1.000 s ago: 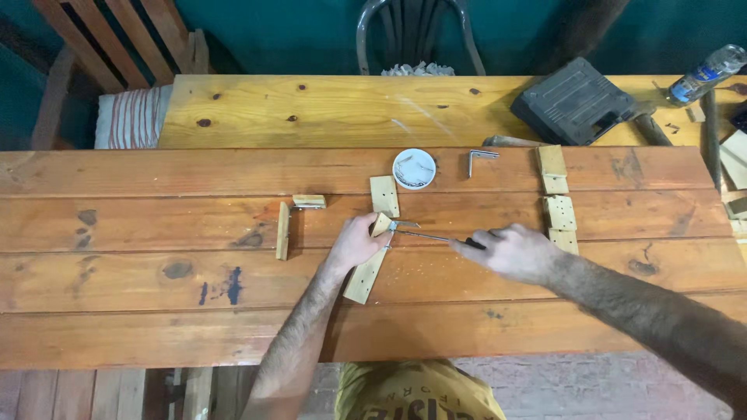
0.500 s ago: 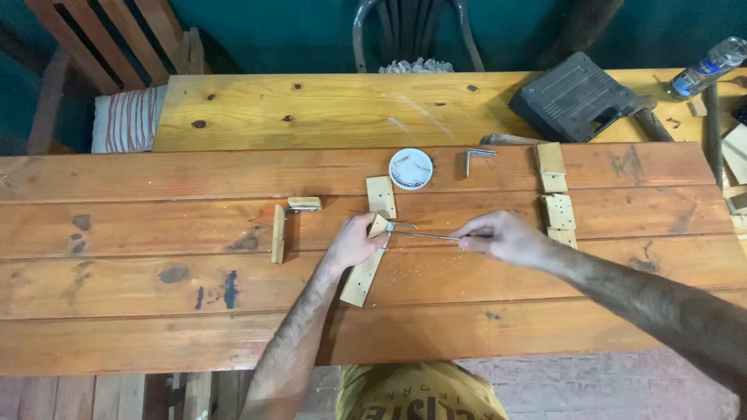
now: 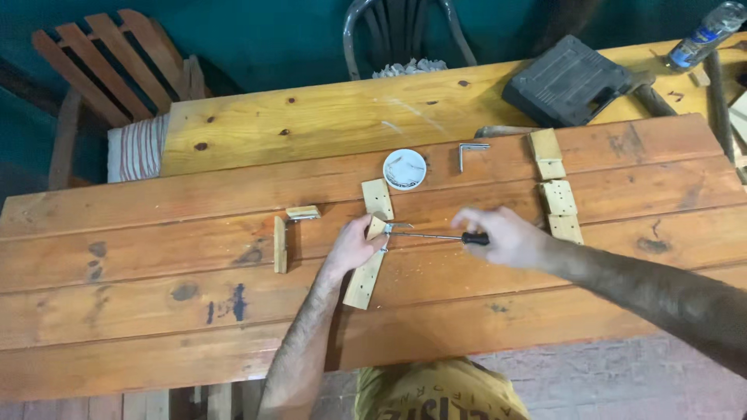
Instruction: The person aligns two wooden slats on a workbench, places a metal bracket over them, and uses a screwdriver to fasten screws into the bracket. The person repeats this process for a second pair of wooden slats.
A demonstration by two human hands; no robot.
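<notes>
My left hand presses down on a light wooden strip lying on the table, fingers at its upper end beside a small metal angle bracket. My right hand grips the black handle of a screwdriver held level, its thin shaft pointing left with the tip at the bracket. The right hand is motion-blurred. A short wooden block lies just above the strip.
A white round dish of small parts and a loose angle bracket lie further back. Several wooden blocks line up at right. An L-shaped wood assembly lies at left. A dark tool case and a plastic bottle sit at the far right.
My right hand has shifted slightly on the screwdriver handle and is now blurred. My left hand has stayed on the wooden strip.
</notes>
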